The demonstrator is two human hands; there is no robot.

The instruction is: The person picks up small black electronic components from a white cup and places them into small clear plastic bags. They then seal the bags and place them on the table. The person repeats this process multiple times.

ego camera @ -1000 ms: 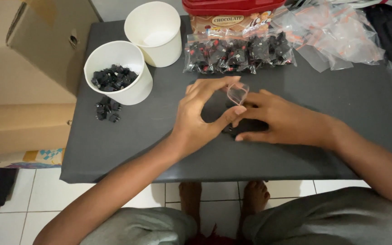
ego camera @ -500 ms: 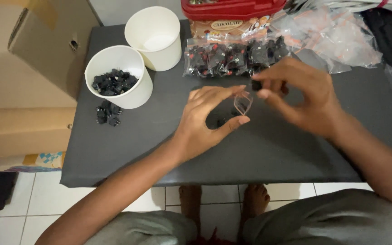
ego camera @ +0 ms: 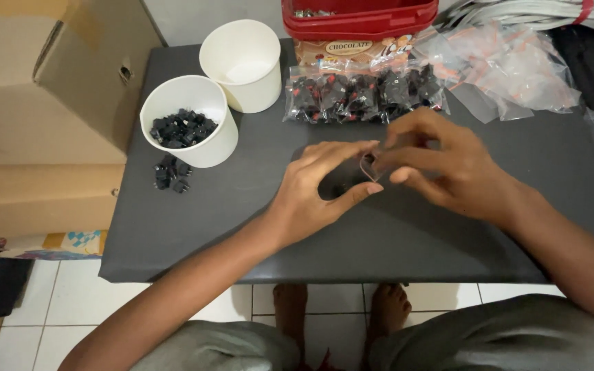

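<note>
My left hand (ego camera: pixel 314 189) and my right hand (ego camera: pixel 441 165) meet over the middle of a dark grey table (ego camera: pixel 414 240). Between their fingertips they hold a small clear plastic bag (ego camera: pixel 368 167) by its mouth. What is inside the bag is too small to tell. A white paper cup (ego camera: pixel 188 130) with several small black parts in it stands to the left. A few loose black parts (ego camera: pixel 171 173) lie on the table in front of that cup.
A second white cup (ego camera: pixel 243 65) stands behind the first. Filled clear bags of black parts (ego camera: pixel 362 96) lie at the back, below a red tub (ego camera: pixel 359 17). Empty clear bags (ego camera: pixel 510 65) are heaped at the back right. A cardboard box (ego camera: pixel 42 82) stands left of the table.
My right hand lifted off the table, rose toward the back, then came to the bag held by my left hand. The left hand stayed nearly in place.
</note>
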